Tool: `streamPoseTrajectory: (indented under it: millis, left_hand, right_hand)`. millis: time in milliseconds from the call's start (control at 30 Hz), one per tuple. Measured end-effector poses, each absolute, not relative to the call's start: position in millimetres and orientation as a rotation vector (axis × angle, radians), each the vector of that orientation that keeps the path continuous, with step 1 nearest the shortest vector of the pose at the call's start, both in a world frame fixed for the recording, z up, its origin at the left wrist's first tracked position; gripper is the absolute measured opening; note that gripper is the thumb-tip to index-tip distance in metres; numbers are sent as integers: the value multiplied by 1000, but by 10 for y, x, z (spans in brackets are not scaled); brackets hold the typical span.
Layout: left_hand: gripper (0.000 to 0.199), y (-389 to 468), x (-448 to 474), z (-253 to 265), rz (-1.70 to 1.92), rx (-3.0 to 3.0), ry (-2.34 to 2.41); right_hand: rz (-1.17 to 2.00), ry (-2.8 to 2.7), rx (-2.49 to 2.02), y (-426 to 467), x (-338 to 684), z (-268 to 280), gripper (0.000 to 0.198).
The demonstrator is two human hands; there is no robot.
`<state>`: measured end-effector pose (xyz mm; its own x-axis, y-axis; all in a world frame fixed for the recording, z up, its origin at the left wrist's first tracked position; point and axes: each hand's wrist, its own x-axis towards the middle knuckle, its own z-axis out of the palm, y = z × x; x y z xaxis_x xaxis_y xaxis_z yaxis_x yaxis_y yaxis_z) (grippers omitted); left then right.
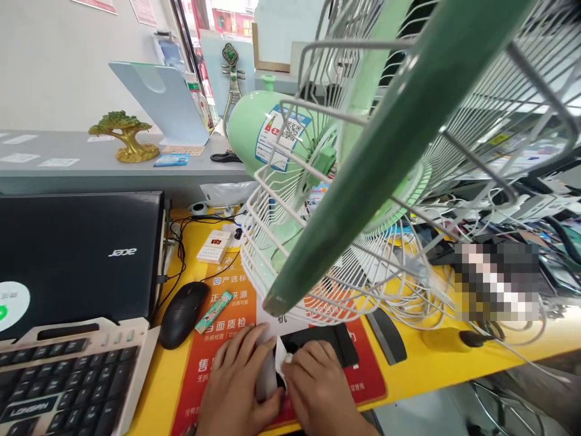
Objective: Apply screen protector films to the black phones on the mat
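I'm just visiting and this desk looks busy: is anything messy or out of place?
The white cables stand out: they lie in loose, tangled loops on the yellow tabletop, partly behind the green fan. Nothing looks plainly spilled or broken.

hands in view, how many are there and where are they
2: the left hand is over the red mat, beside a white piece; the right hand pinches that piece. Others could be hidden behind the fan.
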<state>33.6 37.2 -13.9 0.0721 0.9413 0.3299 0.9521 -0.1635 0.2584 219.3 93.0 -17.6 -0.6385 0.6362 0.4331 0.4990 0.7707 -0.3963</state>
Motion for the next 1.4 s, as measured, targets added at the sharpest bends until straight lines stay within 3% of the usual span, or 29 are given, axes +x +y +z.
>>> streamPoseTrajectory:
  millis: [200, 367, 500, 633, 733, 967, 1133, 1267, 1400]
  left_hand:
    - [61, 377, 312, -181, -627, -2306, -2048]
    - [59, 371, 316, -181, -600, -2326, -2112]
    - [63, 365, 344, -158, -608, -2307, -2118]
    - [61, 363, 360, -138, -612, -2297, -2128]
    - [61, 366, 352, -140, -625, -2297, -2124]
    - [63, 372, 368, -103, -630, -2302, -2133]
    - [61, 370, 382, -86, -631, -2294, -2178]
    - [62, 355, 372, -102, -636, -2310, -2177]
    - [62, 356, 389, -116, -631, -2293, -2187]
  right_hand:
    - [93, -2273, -1104, 1251, 2986, -89, 13]
    - [180, -2238, -1106, 1221, 2390, -149, 19]
    - [286, -2447, -830, 1048, 1959, -166, 12]
    - [343, -2469, -854, 1129, 2327, -125, 16]
    - [218, -2370, -972, 1281, 2597, -98, 21]
    - [220, -2510, -830, 1187, 2107, -118, 16]
    - [345, -2635, -737, 1156, 2361, -78, 16]
    - [222, -2521, -880, 1256, 2444, -63, 21]
    - [183, -2613, -794, 1164, 2161, -106, 12]
